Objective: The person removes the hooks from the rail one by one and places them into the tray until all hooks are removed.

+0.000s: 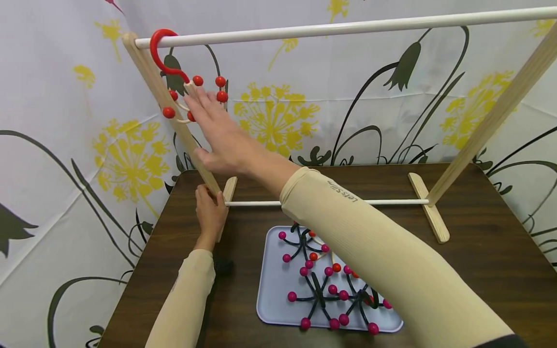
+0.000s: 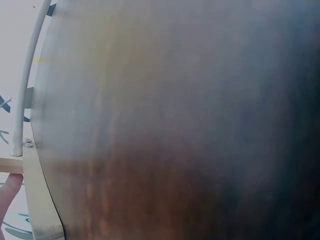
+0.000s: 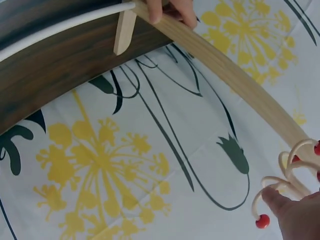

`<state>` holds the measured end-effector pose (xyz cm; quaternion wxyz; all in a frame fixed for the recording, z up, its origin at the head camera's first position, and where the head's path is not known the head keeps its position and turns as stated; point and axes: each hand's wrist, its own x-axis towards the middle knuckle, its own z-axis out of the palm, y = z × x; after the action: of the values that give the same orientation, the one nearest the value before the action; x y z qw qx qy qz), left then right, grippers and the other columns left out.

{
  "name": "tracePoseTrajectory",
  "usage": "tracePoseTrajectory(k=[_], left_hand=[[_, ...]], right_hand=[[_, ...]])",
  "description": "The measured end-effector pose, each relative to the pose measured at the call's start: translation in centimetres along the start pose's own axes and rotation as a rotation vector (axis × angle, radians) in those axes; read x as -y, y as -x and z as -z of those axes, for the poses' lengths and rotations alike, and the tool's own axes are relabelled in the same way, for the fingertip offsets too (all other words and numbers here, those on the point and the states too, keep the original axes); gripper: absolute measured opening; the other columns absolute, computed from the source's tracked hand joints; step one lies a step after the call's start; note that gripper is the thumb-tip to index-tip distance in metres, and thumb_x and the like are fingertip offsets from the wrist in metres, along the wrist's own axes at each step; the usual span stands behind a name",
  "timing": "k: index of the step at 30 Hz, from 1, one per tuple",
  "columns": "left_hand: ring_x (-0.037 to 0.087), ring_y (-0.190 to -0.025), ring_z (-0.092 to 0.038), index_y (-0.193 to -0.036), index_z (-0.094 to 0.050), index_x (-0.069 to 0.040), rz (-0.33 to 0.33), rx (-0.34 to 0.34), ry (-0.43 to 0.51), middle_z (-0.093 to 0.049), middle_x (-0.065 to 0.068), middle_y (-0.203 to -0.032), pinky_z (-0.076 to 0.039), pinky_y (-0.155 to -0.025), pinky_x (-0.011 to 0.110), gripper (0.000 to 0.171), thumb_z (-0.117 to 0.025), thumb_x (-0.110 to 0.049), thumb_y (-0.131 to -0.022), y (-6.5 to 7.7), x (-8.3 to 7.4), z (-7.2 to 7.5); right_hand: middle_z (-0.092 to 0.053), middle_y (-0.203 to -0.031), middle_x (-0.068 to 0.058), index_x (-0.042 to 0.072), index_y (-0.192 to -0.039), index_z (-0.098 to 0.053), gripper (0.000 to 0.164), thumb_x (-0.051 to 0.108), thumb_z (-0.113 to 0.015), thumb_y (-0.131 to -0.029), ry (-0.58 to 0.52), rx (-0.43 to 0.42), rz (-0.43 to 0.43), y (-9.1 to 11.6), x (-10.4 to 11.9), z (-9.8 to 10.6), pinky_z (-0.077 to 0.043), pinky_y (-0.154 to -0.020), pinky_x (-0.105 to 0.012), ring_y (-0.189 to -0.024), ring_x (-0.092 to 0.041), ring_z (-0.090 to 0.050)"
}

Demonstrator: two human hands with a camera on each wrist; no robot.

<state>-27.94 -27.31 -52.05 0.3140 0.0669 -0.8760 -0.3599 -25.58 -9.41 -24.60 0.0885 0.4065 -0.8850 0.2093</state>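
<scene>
A piece with a red hook point(image 1: 158, 46), cream curved arms and red balls point(image 1: 222, 96) hangs from the white top rod point(image 1: 304, 32) at its left end. My right hand point(image 1: 226, 137) is raised against this piece, fingers stretched out; a fingertip touches a cream arm point(image 3: 270, 180) in the right wrist view. Part of the piece is hidden behind that hand. Low down, my left hand point(image 1: 210, 212) grips the left wooden upright point(image 1: 184, 137) near its foot point(image 1: 229, 188). Only one finger of it shows at the edge of the left wrist view.
A pale lilac tray point(image 1: 266, 290) on the dark wooden table point(image 1: 143, 299) holds several black-armed pieces with pink balls point(image 1: 319, 292), and red-balled ones among them. My right forearm covers part of it. A thin lower rod point(image 1: 391, 202) joins the feet; the right upright point(image 1: 491, 116) leans outward.
</scene>
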Motion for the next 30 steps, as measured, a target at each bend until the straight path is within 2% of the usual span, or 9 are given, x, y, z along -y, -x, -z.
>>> tracePoseTrajectory(k=[3, 7, 10, 14, 17, 19, 21, 24, 30], left_hand=[[0.037, -0.079, -0.051, -0.114, -0.044, -0.002, -0.006, -0.009, -0.009, -0.047, 0.019, -0.1, -0.04, -0.068, 0.053, 0.029, -0.058, -0.013, -0.091, 0.0, 0.1, -0.2], [0.037, -0.08, -0.052, -0.115, -0.044, -0.002, 0.006, -0.014, -0.01, -0.047, 0.019, -0.101, -0.04, -0.069, 0.053, 0.029, -0.058, -0.013, -0.091, 0.0, 0.1, -0.3], [0.036, -0.081, -0.051, -0.115, -0.044, -0.003, 0.022, -0.012, -0.006, -0.046, 0.018, -0.101, -0.039, -0.069, 0.053, 0.03, -0.058, -0.013, -0.091, 0.0, 0.1, -0.2], [0.036, -0.081, -0.051, -0.115, -0.044, -0.003, 0.036, -0.012, -0.005, -0.047, 0.018, -0.101, -0.039, -0.069, 0.053, 0.03, -0.058, -0.014, -0.092, 0.0, 0.0, -0.2], [0.036, -0.081, -0.052, -0.115, -0.045, -0.004, 0.044, -0.008, 0.001, -0.047, 0.017, -0.101, -0.04, -0.069, 0.053, 0.03, -0.059, -0.015, -0.091, 0.0, -0.1, -0.3], [0.036, -0.081, -0.052, -0.115, -0.045, -0.004, 0.046, -0.007, 0.006, -0.047, 0.017, -0.101, -0.04, -0.069, 0.053, 0.03, -0.059, -0.015, -0.091, -0.1, -0.1, -0.3], [0.036, -0.081, -0.052, -0.115, -0.045, -0.004, 0.048, -0.006, 0.009, -0.047, 0.017, -0.101, -0.04, -0.069, 0.053, 0.03, -0.06, -0.015, -0.091, 0.0, -0.1, -0.4], [0.036, -0.081, -0.052, -0.115, -0.045, -0.004, 0.049, -0.012, 0.01, -0.047, 0.017, -0.101, -0.04, -0.069, 0.053, 0.03, -0.06, -0.014, -0.091, 0.0, 0.0, -0.5], [0.037, -0.081, -0.052, -0.116, -0.045, -0.004, 0.059, -0.015, 0.01, -0.047, 0.017, -0.102, -0.039, -0.069, 0.053, 0.031, -0.06, -0.014, -0.091, 0.0, -0.2, -0.5]], right_hand=[[0.02, -0.158, -0.004, 0.011, -0.153, 0.009, 0.088, 0.037, -0.052, -0.094, 0.038, 0.019, -0.047, -0.1, -0.2, 0.1, 0.009, -0.111, -0.023, -0.144, -0.015, 0.017], [0.019, -0.158, -0.003, 0.019, -0.152, 0.015, 0.09, 0.049, -0.047, -0.094, 0.028, 0.051, -0.139, -0.1, -0.4, 0.2, -0.009, -0.115, -0.031, -0.146, -0.02, 0.01], [0.01, -0.16, -0.004, 0.024, -0.151, 0.015, 0.087, 0.056, -0.042, -0.094, -0.002, 0.038, -0.206, -0.1, -0.5, 0.4, -0.018, -0.114, -0.034, -0.147, -0.023, 0.0], [-0.02, -0.158, 0.0, 0.023, -0.154, -0.001, 0.079, 0.057, -0.039, -0.095, -0.066, -0.067, -0.252, 0.1, -0.8, 0.9, -0.03, -0.109, -0.032, -0.141, -0.016, -0.028], [-0.046, -0.144, 0.003, 0.021, -0.148, -0.024, 0.063, 0.051, -0.042, -0.096, -0.174, -0.197, -0.313, 0.3, -1.0, 1.4, -0.044, -0.092, -0.027, -0.119, -0.013, -0.053], [-0.057, -0.132, 0.003, 0.019, -0.14, -0.033, 0.053, 0.049, -0.043, -0.097, -0.23, -0.271, -0.373, 0.4, -1.2, 1.7, -0.046, -0.08, -0.027, -0.102, -0.013, -0.061], [-0.064, -0.12, 0.003, 0.018, -0.134, -0.037, 0.048, 0.047, -0.044, -0.096, -0.245, -0.316, -0.432, 0.5, -1.4, 2.1, -0.045, -0.071, -0.027, -0.089, -0.013, -0.063], [-0.068, -0.106, 0.006, 0.02, -0.135, -0.04, 0.051, 0.05, -0.045, -0.095, -0.196, -0.324, -0.501, 0.6, -1.8, 2.9, -0.043, -0.068, -0.028, -0.079, -0.012, -0.061], [-0.07, -0.097, 0.014, 0.029, -0.135, -0.047, 0.045, 0.051, -0.046, -0.095, -0.081, -0.309, -0.565, 0.9, -2.7, 4.2, -0.042, -0.067, -0.028, -0.077, -0.009, -0.059]])
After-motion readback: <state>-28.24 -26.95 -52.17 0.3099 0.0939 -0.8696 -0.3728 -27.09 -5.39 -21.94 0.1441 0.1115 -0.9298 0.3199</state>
